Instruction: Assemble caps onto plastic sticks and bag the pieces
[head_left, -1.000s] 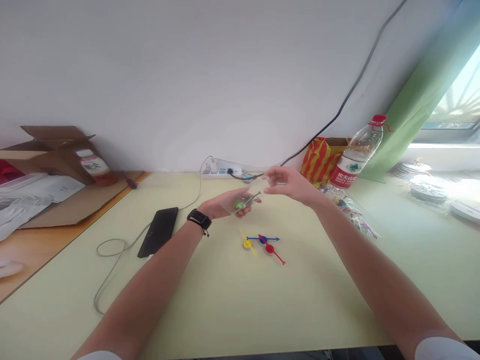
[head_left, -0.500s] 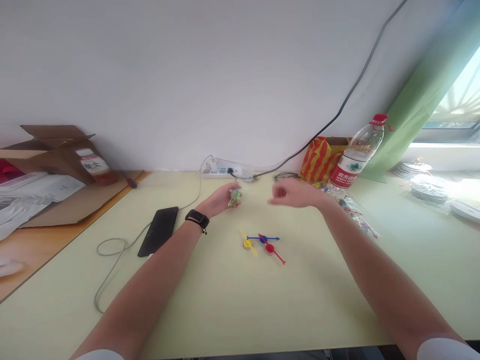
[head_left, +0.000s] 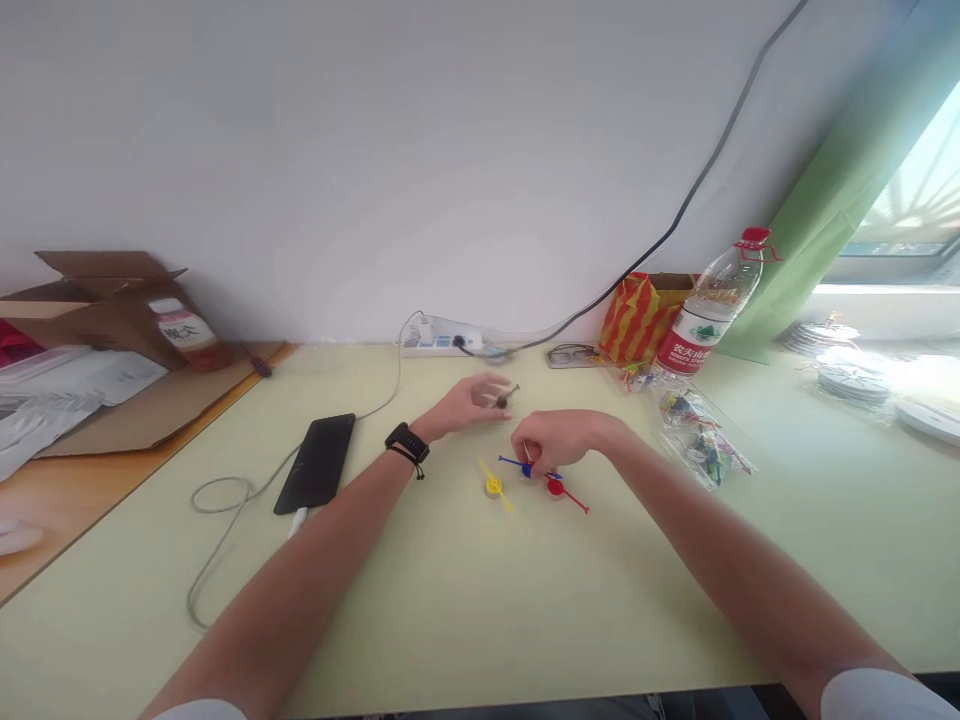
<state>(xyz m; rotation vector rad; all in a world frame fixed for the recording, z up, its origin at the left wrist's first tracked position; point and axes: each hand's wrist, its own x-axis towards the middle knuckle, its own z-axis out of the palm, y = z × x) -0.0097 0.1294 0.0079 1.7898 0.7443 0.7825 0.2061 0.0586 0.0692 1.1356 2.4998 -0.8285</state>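
My left hand (head_left: 474, 402) curls its thumb and fingers around a small dark spinner with a pointed arm (head_left: 504, 400), held near the far side of the table. Its colour is hard to make out. My right hand (head_left: 561, 438) reaches down with fingers pinched at a blue arrow spinner (head_left: 526, 468), partly covering it. Just below that hand lies a red arrow spinner (head_left: 555, 487) on a round base. To the left of these sits a yellow arrow spinner (head_left: 493, 486), touched by neither hand.
A black phone (head_left: 315, 465) with a cable lies at left, near a cardboard box (head_left: 112, 270) and a small bottle (head_left: 184, 333). At right are a large water bottle (head_left: 705, 310), a striped bag (head_left: 630, 318) and plastic packets (head_left: 705, 440). A power strip (head_left: 439, 340) lines the wall.
My right hand has come down and left onto the blue spinner, which has turned. The red spinner has shifted right. My left hand has moved slightly right, and the piece in it looks darker.
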